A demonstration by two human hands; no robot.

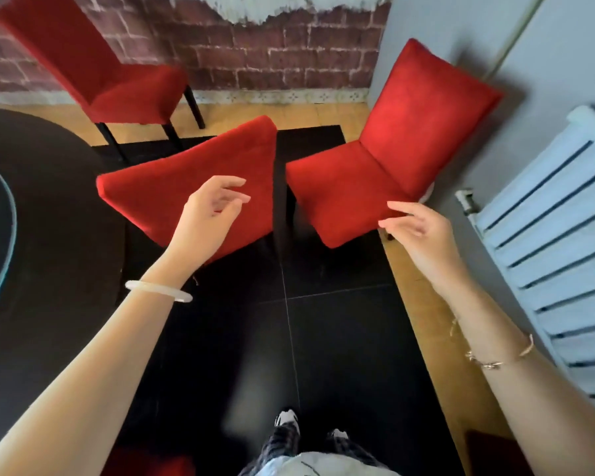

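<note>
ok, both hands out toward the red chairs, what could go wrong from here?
1. Neither hand grips yet: the left hand is open over the middle chair, the right hand open at the seat corner of the right chair; a hasty pull might slip or tip a chair.
2. The two chairs stand close; swinging one could knock the other.
3. The radiator stands just beyond the right chair and could get hit.
</note>
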